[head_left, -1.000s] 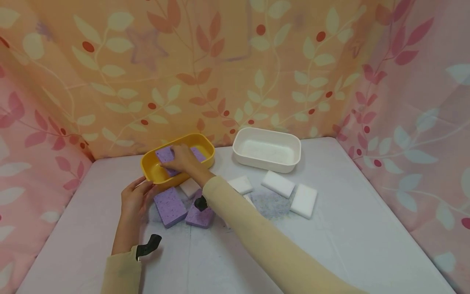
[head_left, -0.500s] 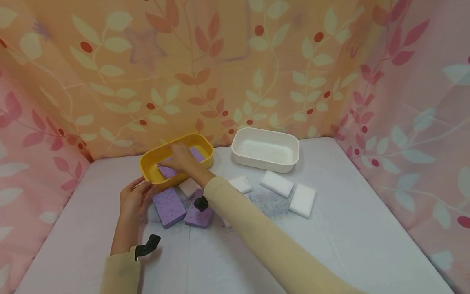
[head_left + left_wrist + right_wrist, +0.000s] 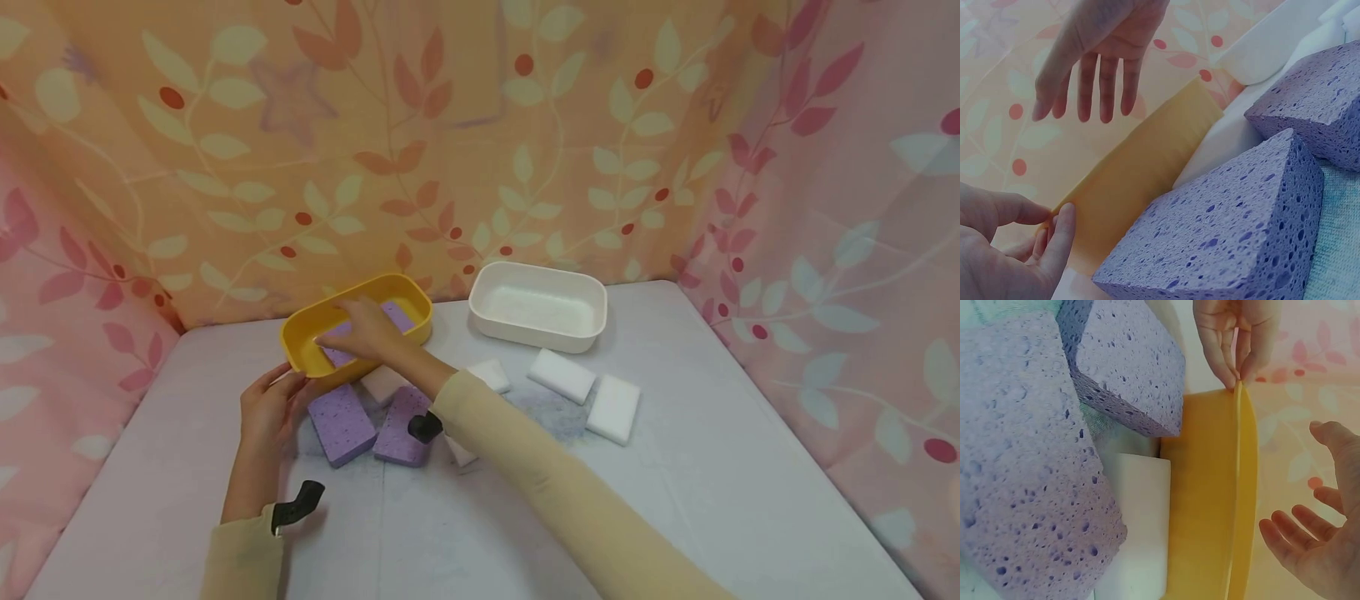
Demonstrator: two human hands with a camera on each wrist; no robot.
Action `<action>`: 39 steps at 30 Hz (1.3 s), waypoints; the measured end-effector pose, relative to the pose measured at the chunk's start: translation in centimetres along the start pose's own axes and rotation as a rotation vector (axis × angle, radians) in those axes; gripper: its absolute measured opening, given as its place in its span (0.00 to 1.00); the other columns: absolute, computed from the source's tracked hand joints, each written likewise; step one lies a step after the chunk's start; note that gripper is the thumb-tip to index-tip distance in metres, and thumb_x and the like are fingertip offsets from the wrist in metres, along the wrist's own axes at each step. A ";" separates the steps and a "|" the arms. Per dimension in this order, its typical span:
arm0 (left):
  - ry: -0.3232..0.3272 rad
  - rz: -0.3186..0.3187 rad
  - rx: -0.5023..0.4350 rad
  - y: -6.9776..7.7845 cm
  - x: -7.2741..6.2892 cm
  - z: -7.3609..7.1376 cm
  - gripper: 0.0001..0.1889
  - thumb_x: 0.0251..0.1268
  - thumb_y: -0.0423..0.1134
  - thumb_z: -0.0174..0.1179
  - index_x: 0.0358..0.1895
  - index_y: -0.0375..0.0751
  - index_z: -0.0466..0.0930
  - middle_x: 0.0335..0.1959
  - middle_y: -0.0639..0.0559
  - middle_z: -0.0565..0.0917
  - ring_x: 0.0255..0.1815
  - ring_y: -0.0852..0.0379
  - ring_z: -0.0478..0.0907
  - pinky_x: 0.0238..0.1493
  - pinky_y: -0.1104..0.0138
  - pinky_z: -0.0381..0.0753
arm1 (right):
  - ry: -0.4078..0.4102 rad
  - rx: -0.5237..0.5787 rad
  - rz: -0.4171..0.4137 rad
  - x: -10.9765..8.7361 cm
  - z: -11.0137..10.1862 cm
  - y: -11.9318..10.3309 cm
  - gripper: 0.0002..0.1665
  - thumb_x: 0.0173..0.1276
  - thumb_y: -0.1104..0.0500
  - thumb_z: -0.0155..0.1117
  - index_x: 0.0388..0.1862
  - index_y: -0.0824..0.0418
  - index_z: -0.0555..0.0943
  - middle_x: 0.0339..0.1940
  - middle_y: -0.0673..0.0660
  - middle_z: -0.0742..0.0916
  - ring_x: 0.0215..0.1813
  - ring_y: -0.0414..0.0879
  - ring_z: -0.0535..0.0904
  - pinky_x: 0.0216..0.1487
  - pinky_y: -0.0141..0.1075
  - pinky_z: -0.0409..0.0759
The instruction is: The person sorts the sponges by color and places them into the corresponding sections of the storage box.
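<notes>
Head view: a person's two bare hands work over a yellow tray (image 3: 405,292) near the far left of the white table (image 3: 480,525).
Left hand (image 3: 264,407): thumb and fingers pinch the tray's near left rim.
Right hand (image 3: 367,329): fingers straight and wide apart from the thumb, pointing down over the tray's open top; in the left wrist view, open space separates it from the left hand.
Sponge in tray (image 3: 339,357): purple, showing either side of the right hand; whether one piece or two cannot be told.
Loose sponges: two, one (image 3: 342,425) just outside the tray's near wall, the other (image 3: 402,429) beside it.
White tray (image 3: 537,304): right of the yellow one, a narrow gap between their rims.
White blocks: one (image 3: 562,375) in front of the white tray, another (image 3: 613,408) angled beside it, well inside the table's right edge.
Backdrop (image 3: 450,108): leaf-printed cloth close behind both trays, marked with a faint purple star outline (image 3: 292,100).
</notes>
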State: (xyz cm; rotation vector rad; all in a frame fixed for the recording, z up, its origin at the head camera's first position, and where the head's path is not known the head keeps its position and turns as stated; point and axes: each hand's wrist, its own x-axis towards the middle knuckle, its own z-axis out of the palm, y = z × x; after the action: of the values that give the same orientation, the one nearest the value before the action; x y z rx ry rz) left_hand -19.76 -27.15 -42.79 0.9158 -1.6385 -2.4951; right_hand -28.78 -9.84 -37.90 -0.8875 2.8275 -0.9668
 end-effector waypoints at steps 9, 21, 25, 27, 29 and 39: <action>-0.012 -0.002 0.017 0.1 -0.3 0.0 0.34 0.81 0.32 0.57 0.85 0.44 0.58 0.51 0.54 0.82 0.43 0.65 0.88 0.48 0.76 0.86 | -0.011 -0.006 -0.030 -1.7 -0.7 0.6 0.40 0.72 0.42 0.72 0.76 0.61 0.76 0.72 0.58 0.82 0.74 0.51 0.75 0.75 0.35 0.73; -0.021 -0.013 -0.002 0.0 0.0 -0.3 0.36 0.79 0.33 0.60 0.85 0.44 0.57 0.38 0.59 0.85 0.42 0.64 0.89 0.47 0.75 0.87 | -0.021 0.018 -0.099 -3.8 -0.9 1.7 0.39 0.73 0.46 0.72 0.76 0.63 0.75 0.72 0.58 0.82 0.75 0.51 0.74 0.77 0.35 0.71; -0.003 -0.024 0.021 -0.1 0.3 -0.3 0.36 0.79 0.35 0.60 0.85 0.46 0.58 0.46 0.56 0.83 0.43 0.65 0.88 0.48 0.76 0.86 | -0.017 0.011 -0.112 -4.6 -1.2 1.9 0.39 0.72 0.45 0.73 0.76 0.61 0.76 0.71 0.57 0.83 0.73 0.50 0.75 0.75 0.33 0.72; 0.006 -0.029 0.030 -0.1 0.4 -0.2 0.36 0.79 0.36 0.61 0.85 0.47 0.59 0.51 0.55 0.82 0.44 0.65 0.87 0.49 0.76 0.86 | -0.017 0.006 -0.111 -4.9 -1.4 2.0 0.39 0.72 0.44 0.73 0.76 0.60 0.76 0.70 0.57 0.84 0.72 0.49 0.76 0.74 0.32 0.72; 0.012 -0.031 0.035 -0.2 0.4 -0.2 0.35 0.79 0.37 0.61 0.85 0.48 0.59 0.54 0.54 0.81 0.46 0.65 0.87 0.49 0.76 0.86 | -0.016 0.006 -0.109 -5.4 -1.6 2.0 0.40 0.72 0.44 0.73 0.76 0.60 0.75 0.69 0.57 0.84 0.71 0.49 0.77 0.73 0.32 0.74; 0.012 -0.035 0.041 -0.2 0.3 -0.1 0.35 0.80 0.36 0.59 0.85 0.48 0.58 0.61 0.51 0.78 0.41 0.67 0.87 0.49 0.76 0.86 | -0.013 0.051 -0.093 -7.7 -2.2 2.1 0.43 0.70 0.43 0.75 0.79 0.55 0.73 0.71 0.56 0.82 0.70 0.47 0.76 0.70 0.32 0.77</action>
State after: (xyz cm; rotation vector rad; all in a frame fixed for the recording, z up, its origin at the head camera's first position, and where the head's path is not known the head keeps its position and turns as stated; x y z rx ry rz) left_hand -19.90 -27.25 -43.17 0.9700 -1.6912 -2.4816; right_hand -23.84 -3.23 -38.51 -1.0242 2.7592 -1.0347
